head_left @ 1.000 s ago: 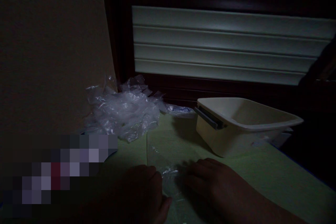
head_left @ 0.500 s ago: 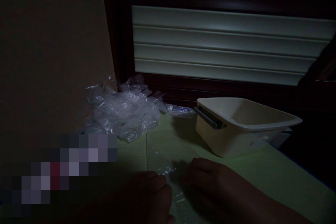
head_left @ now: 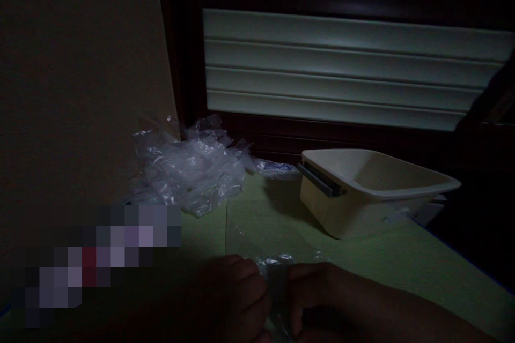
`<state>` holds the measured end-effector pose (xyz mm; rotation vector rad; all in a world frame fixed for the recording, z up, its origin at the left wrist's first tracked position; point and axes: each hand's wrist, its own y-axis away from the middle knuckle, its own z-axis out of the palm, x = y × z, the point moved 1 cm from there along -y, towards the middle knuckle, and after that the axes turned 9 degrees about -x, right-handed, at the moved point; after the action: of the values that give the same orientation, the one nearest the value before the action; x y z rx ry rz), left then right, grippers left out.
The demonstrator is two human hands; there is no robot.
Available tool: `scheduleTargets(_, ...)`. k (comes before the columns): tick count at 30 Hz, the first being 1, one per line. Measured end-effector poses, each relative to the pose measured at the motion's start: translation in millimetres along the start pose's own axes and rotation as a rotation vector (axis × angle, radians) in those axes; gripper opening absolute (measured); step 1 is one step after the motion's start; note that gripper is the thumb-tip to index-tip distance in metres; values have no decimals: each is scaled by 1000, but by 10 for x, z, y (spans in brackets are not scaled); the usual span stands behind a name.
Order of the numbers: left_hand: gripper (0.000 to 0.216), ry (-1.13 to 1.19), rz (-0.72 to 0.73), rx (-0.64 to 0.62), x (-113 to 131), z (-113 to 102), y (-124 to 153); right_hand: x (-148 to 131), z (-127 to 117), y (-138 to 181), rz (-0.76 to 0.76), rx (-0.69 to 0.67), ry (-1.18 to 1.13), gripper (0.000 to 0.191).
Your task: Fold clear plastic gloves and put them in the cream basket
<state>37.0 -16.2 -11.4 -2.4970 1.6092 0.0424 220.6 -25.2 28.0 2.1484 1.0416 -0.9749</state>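
Observation:
The scene is very dim. My left hand (head_left: 235, 300) and my right hand (head_left: 317, 297) are close together at the bottom edge, both with fingers curled. Between them they pinch a clear plastic bag (head_left: 276, 270) that lies partly flat on the green mat (head_left: 402, 262). A crumpled heap of clear plastic bags (head_left: 189, 169) rests further back on the left. To the right stands a cream plastic tub (head_left: 362, 190) with a grey handle.
A beige wall (head_left: 80, 80) rises on the left. Behind the mat is a dark wooden frame with a pale slatted panel (head_left: 341, 69). A blurred-out patch covers something at the lower left. The mat's right edge drops into darkness.
Both hands drew back toward me and closed, moving from lying over the flat bag to pinching it between them. The bag's near part lifted and crumpled slightly.

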Motion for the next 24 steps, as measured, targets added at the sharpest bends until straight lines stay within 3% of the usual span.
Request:
scheduleTargets(3, 18, 84, 68, 67, -46, 54, -2, 14, 23, 63, -43, 74, -66, 6)
scheduleTargets(4, 18, 97, -6, 67, -64, 67, -3, 20, 37, 76, -39, 98, -82, 6)
scheduleTargets(7, 16, 114, -16, 78, -66, 75, 1, 14, 76, 78, -32, 134, -94, 9)
scheduleTargets(13, 13, 169, -57, 125, -17, 47, 16, -46, 9, 58, -56, 261, 150, 19)
scheduleTargets(17, 10, 215, -55, 140, -23, 23, 31, 69, 0, 16, -66, 112, 227, 37)
scheduleTargets(20, 11, 210, -28, 115, -37, -28, 44, 195, 30, -54, -128, 22, 292, 29)
scheduleTargets(24, 14, 153, -12, 31, -32, -62, 49, 283, 45, -110, -107, 16, 387, 22)
